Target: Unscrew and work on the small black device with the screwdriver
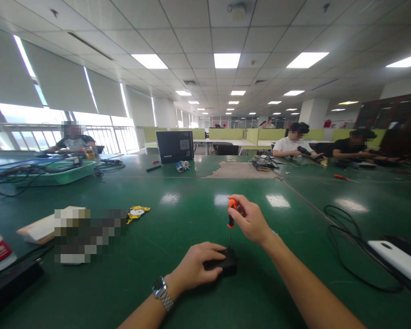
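Screwdriver with an orange-and-black handle and thin metal shaft (pixel 231 214) stands nearly upright, pinched at its handle by the fingers of the right hand (pixel 251 220), its tip at the top of a small black box-shaped object (pixel 230 264). That object lies on the glossy green tabletop (pixel 178 219), where the left hand (pixel 205 262), fingers slightly spread, steadies it. Silver-banded wristwatch (pixel 160 288) circles the left wrist.

The one camera sits on the person's head. It looks forward and down across the bench (pixel 192 205).
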The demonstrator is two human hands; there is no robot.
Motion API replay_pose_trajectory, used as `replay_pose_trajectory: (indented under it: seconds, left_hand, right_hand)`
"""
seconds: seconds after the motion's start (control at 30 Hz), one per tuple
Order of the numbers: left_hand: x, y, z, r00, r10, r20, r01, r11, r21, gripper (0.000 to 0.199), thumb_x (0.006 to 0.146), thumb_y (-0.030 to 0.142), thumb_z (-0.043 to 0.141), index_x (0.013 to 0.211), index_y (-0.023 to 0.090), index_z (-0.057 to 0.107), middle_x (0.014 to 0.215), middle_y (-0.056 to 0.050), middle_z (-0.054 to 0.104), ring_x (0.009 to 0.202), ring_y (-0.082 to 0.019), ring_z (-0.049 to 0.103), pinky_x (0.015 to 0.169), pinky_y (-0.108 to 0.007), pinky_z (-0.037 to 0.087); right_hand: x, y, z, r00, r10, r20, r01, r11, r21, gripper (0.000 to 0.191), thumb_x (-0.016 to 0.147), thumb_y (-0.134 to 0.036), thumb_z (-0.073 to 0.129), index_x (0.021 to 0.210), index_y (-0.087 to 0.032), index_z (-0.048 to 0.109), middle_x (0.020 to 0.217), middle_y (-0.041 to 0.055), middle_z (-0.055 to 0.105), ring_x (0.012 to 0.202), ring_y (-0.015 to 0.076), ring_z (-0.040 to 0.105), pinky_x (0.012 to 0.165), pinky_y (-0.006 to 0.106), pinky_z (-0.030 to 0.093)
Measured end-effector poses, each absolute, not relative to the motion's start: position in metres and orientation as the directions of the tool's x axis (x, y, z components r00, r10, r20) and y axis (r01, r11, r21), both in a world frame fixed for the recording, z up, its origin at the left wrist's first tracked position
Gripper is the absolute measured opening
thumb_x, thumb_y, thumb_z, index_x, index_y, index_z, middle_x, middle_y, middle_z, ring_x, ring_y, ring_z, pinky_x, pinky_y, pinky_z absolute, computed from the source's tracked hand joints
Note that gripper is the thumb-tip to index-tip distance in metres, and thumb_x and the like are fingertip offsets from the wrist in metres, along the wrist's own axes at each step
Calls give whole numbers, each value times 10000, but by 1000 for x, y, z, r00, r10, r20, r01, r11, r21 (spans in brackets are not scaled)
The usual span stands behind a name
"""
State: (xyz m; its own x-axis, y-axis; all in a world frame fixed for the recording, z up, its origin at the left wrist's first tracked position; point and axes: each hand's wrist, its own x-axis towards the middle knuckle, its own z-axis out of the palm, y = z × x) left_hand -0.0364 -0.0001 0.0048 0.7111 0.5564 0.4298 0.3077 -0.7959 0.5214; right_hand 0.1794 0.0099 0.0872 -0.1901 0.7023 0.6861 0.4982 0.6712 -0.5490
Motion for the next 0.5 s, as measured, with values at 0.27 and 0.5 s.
replay_pose_trajectory:
  seconds: [0.27,0.5]
  left_hand:
    - [-37,0,5,689,555,467,290,-801,524,292,729,180,693,1018,208,714,1150,-67,678,1004,-210,642,897,-300,498]
    - [-38,1,4,693,558,456,291,-796,531,286,744,194,689,1029,208,710,1165,-71,670,1014,-212,637,906,-300,495]
  right_hand:
    - [174,7,85,-225,701,677,479,685,-550,261,873,-247,512,1126,-192,537,796,-2,595,608,108,553,582,219,453]
    - [172,7,85,-234,707,667,492,678,-546,260,849,-222,501,1102,-181,546,770,-11,589,602,109,536,577,221,431]
